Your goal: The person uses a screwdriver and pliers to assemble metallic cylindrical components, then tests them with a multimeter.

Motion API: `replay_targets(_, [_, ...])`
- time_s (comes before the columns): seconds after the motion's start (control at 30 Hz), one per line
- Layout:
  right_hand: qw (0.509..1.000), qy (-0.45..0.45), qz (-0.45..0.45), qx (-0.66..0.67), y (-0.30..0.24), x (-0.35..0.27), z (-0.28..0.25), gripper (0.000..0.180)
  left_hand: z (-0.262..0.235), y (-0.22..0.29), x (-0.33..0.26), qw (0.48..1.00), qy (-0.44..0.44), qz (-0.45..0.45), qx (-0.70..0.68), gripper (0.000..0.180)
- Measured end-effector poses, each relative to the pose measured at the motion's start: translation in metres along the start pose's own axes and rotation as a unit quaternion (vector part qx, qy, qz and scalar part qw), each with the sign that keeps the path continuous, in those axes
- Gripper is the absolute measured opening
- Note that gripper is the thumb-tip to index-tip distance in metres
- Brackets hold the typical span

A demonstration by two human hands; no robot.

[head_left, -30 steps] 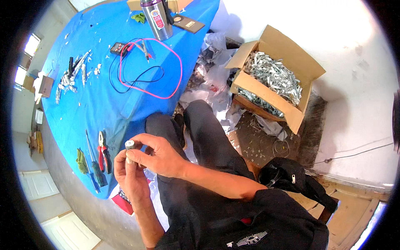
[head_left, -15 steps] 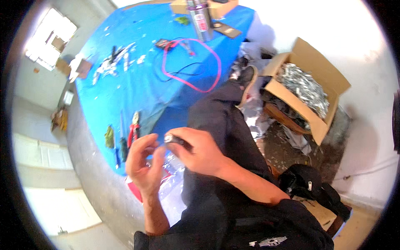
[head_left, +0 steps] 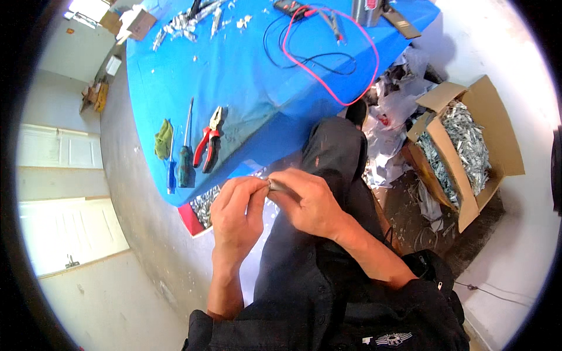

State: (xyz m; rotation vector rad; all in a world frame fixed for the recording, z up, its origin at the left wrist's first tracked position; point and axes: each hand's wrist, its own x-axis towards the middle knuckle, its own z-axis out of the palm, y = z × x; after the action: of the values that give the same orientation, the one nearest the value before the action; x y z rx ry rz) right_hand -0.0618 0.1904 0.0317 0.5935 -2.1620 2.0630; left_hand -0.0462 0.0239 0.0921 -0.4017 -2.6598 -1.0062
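Over my lap, my right hand (head_left: 313, 202) is closed around a small dark cylinder (head_left: 281, 188), most of it hidden inside the fingers. The thumb and fingertips of my left hand (head_left: 235, 207) are pinched at the cylinder's exposed end. Beyond my left hand, pliers with red and black handles (head_left: 209, 140) lie on the blue-covered table (head_left: 246, 88). Beside them are a screwdriver with a dark green handle (head_left: 185, 158), one with a blue handle (head_left: 171, 172) and a crumpled green scrap (head_left: 163, 140).
A multimeter (head_left: 291, 9) with pink and black leads (head_left: 328, 88) lies at the table's far side, near silvery scraps (head_left: 190, 23). An open cardboard box (head_left: 509, 146) of metal strips stands at right. A red box (head_left: 190, 221) of small metal pieces sits below the table's near edge.
My left fingers, apart before, have closed onto the end of the cylinder in my right hand. My view has shifted, so the table and tools appear higher up.
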Motion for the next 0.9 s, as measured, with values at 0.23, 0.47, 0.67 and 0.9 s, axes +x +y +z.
replay_targets(0.23, [0.996, -0.023, 0.064, 0.049, 0.036, 0.009, 0.009, 0.023, 0.02, -0.034, 0.005, 0.994, -0.049, -0.095, -0.029, 0.006])
replay_targets(0.47, [0.996, -0.024, 0.081, 0.038, 0.062, 0.006, 0.007, 0.02, 0.034, -0.047, 0.007, 0.98, -0.091, -0.168, -0.061, 0.006])
replay_targets(0.67, [0.995, -0.037, 0.092, 0.027, 0.068, 0.006, 0.004, 0.021, 0.038, -0.054, 0.007, 0.991, -0.087, -0.099, -0.013, 0.007])
replay_targets(0.9, [0.995, -0.083, 0.051, -0.019, 0.075, 0.003, 0.0, 0.024, 0.039, -0.054, -0.002, 0.988, -0.12, -0.096, 0.024, 0.008])
